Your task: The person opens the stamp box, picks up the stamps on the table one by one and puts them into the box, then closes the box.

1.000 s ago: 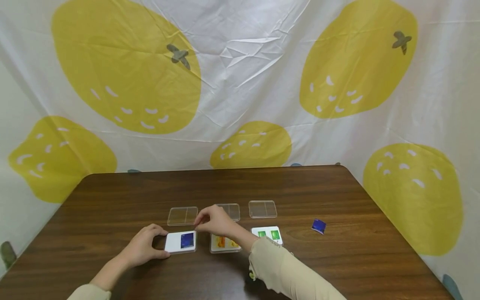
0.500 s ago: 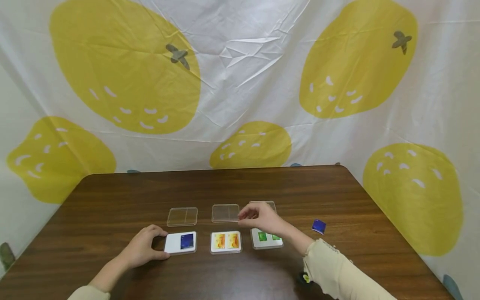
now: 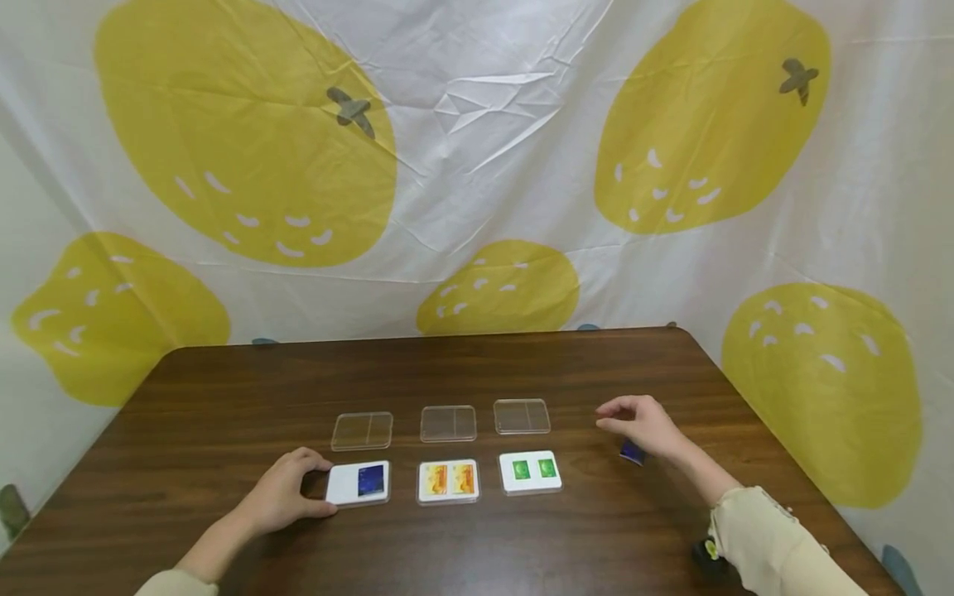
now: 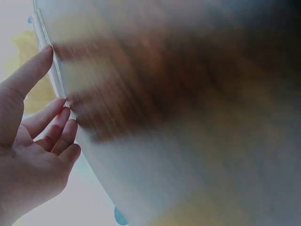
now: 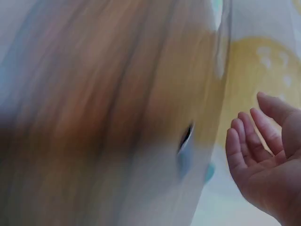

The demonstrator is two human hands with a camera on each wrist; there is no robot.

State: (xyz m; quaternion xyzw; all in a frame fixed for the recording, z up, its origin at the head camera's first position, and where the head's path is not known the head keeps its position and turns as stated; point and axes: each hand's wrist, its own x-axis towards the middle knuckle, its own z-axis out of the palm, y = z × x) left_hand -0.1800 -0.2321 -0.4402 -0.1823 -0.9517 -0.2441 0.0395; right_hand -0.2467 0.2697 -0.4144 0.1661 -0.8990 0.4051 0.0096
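Note:
My left hand [image 3: 283, 495] holds the left end of a flat white case [image 3: 343, 483], with the thumb at its near corner and the fingers at its far corner. A dark blue picture square [image 3: 371, 480] fills the case's right half; its left half is plain white. My right hand [image 3: 643, 424] hovers with loosely bent fingers above a loose dark blue square [image 3: 632, 452], partly hiding it. In the right wrist view this thin square [image 5: 186, 146] lies slightly curved on the table, apart from the fingers [image 5: 249, 141], and nothing shows between them.
Beside the held case lie a case with two orange pictures [image 3: 449, 480] and one with two green pictures [image 3: 531, 471]. Behind them three clear plastic lids [image 3: 363, 431] form a row. The brown wooden table [image 3: 477, 546] backs onto a lemon-print cloth [image 3: 477, 165].
My right hand has travelled right, from beside the blue picture's case, across the orange and green cases, to above the loose blue square. My left hand has stayed at its case.

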